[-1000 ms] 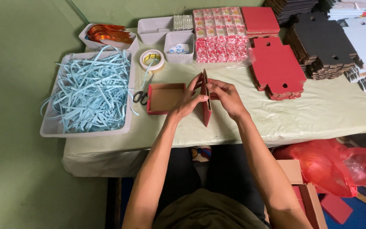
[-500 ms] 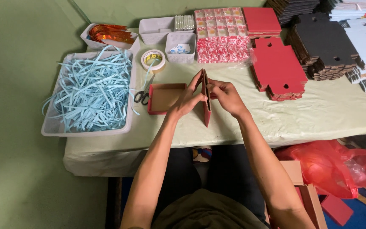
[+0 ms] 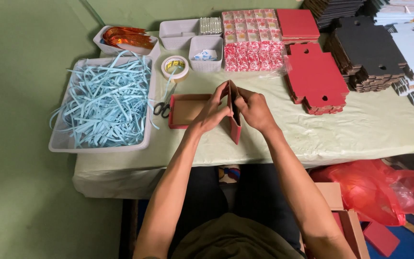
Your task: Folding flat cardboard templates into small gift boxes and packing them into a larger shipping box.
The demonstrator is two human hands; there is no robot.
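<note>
Your left hand (image 3: 212, 112) and right hand (image 3: 254, 109) pinched a red box (image 3: 234, 120) upright above the desk (image 3: 360, 129), forearms converging; your fingers hid its top edge.

Single head-worn camera, looking steeply down and forward from above the person's lap, so forearms run up from the bottom edge to the left hand (image 3: 212, 111) and right hand (image 3: 254, 109) near frame centre, at close arm's-length range. View faces across the cloth-covered table (image 3: 360, 129) toward the green wall behind it, table edge roughly level, with floor visible left and below. Only one view, so no overlap with another.
</note>
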